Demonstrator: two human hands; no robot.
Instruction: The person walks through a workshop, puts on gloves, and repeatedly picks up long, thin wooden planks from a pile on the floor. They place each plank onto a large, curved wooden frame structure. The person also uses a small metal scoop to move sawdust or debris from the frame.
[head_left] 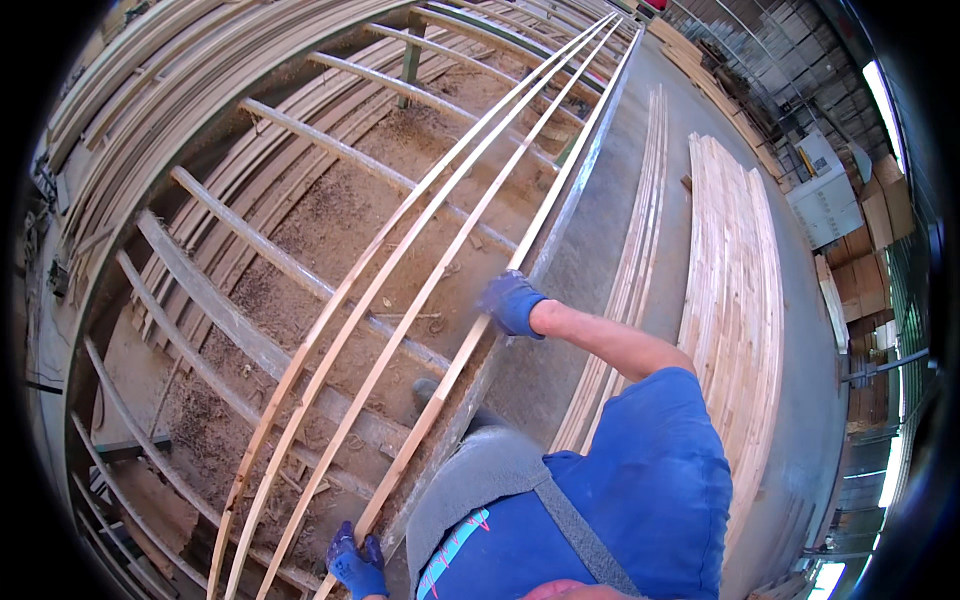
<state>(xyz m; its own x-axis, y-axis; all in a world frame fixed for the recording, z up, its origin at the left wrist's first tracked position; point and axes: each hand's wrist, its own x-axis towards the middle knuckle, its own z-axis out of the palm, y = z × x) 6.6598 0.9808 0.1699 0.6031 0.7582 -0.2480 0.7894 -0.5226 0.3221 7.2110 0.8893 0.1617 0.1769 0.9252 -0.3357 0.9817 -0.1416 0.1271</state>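
Strips (277, 405) of pale wood, four of them, lie side by side over round metal bars (250, 233), running from the near end of the rack far off toward the back of the room. From where I stand, the person's hands are both at the strip on the right (455, 366), which lies along the metal edge (570, 208) of the rack. The left hand (357, 562), in a blue glove, is down at the near part of this strip, with its fingers bent at the wood, but I can't tell how hard it pinches. The right hand (512, 303) is farther along and lies over the same strip; it is a bit blurry and its fingertips are hidden, so I can't tell if they press together under it. The strip looks thin and light, but so long that I think it would sag and wobble if held at one end. It looks hard, yet it could snap if bent too much. The rough sides may have splinters, so gloves help. Two hands set well apart seem the best hold. On the floor to the right lie more thin strips (640, 230) and a wide row of boards (730, 280).
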